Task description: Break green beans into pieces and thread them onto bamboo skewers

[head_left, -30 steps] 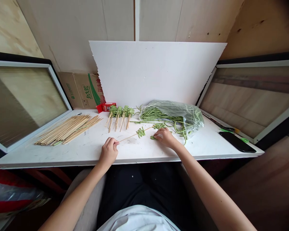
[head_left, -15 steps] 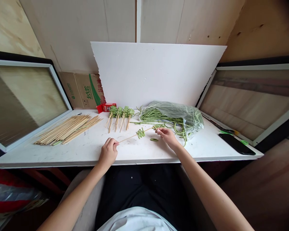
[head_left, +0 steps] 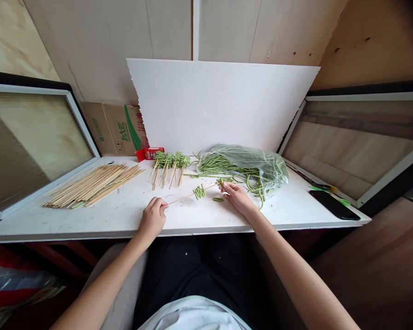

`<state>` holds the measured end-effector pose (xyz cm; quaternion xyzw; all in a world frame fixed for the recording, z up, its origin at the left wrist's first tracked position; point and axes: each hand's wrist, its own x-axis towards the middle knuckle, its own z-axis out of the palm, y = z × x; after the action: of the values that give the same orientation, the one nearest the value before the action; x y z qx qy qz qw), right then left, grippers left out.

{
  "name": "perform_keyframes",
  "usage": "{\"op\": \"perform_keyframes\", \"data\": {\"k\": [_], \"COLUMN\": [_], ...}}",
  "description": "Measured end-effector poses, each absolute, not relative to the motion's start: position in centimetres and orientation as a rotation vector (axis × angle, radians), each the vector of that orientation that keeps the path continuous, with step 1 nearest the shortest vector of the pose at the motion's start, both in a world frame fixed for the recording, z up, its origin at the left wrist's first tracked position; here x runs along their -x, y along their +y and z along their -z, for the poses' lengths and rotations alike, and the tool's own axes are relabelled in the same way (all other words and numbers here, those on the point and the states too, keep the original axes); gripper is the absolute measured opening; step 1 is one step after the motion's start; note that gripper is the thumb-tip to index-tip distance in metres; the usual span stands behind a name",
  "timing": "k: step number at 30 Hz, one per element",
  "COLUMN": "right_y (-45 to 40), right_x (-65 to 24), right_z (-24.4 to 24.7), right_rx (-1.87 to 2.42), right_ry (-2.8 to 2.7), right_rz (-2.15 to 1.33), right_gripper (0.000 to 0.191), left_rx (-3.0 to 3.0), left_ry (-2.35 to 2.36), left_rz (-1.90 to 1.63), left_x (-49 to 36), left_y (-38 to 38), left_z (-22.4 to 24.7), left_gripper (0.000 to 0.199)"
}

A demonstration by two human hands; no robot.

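Observation:
My left hand (head_left: 153, 216) is closed around the near end of a bamboo skewer (head_left: 179, 200), which slants up to the right above the table. Folded green bean pieces (head_left: 199, 192) are threaded in a row along its middle. At the skewer's far end, the fingers of my right hand (head_left: 239, 198) pinch a green bean (head_left: 221, 184); the skewer's tip is hidden there. Just below these fingers a loose bean piece (head_left: 218, 199) lies on the white table. Behind them, long green beans (head_left: 215, 166) spill from a clear plastic bag (head_left: 273, 167).
Several bean-loaded skewers (head_left: 172, 160) stand in a row at the back, beside a red box (head_left: 150, 153). A pile of bare skewers (head_left: 89, 185) lies left. A black phone (head_left: 333, 205) and scissors (head_left: 316, 183) are at right. A white board (head_left: 223, 105) stands behind.
The view has shifted slightly, so everything sits a little further left. Both hands keep nearly the same pose, with the right fingers still at the skewer's far end.

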<state>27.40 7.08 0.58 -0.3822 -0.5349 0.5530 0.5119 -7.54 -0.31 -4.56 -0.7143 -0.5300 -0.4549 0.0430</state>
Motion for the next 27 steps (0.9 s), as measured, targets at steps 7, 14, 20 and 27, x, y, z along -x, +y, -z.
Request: {"op": "perform_keyframes", "data": {"k": [7,14,20,27], "right_y": [6.9,6.9,7.0,8.2], "right_x": [-27.3,-27.3,-27.4,-27.8], "right_z": [-0.8,-0.7,-0.5,0.8], "right_rx": [0.897,0.885,0.889,0.939], "right_ry": [-1.274,-1.275,-1.295,-1.362], "right_rz": [-1.335,-1.332,-1.322,-1.211], "right_gripper": [0.046,0.043,0.045,0.041], "left_rx": [2.194,2.196,2.201,2.215], "left_ry": [-1.623,-1.631,-1.640,-1.627], "left_rz": [1.388,1.384,1.380,1.369], "left_x": [7.5,7.5,7.6,7.5], "left_y": [-0.4,-0.4,-0.3,-0.4], "left_z": [4.4,4.4,4.5,4.3], "left_gripper": [0.021,0.021,0.020,0.022]}}
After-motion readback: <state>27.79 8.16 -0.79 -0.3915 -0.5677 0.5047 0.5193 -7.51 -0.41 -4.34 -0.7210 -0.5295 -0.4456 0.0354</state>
